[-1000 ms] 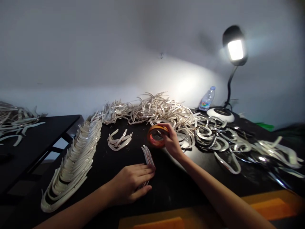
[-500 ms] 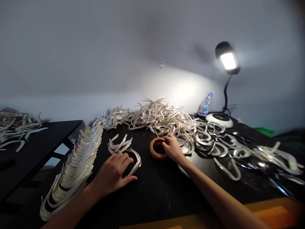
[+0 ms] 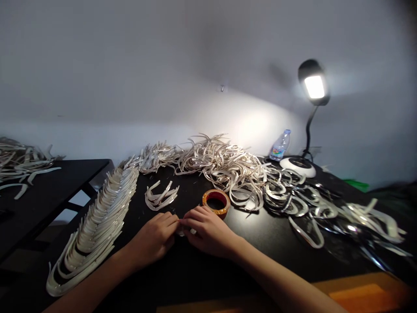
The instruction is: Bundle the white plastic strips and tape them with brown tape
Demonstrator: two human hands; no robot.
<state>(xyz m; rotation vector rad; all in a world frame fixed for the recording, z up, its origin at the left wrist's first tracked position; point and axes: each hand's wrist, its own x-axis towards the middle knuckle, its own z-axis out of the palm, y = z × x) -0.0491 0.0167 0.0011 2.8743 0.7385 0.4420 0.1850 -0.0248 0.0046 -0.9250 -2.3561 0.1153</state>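
Left hand point(image 3: 151, 239), right hand point(image 3: 208, 232), fingers point(image 3: 195, 216) curled narrowly around a pale strip point(image 3: 181, 233), tape roll point(image 3: 216, 202) just beyond

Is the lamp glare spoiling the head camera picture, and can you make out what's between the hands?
In the head view, the desk lamp burns out white and lights the wall, and the shiny strips glint. The left hand and right hand stay readable, but they hide most of the small pale piece, so I can't identify it.
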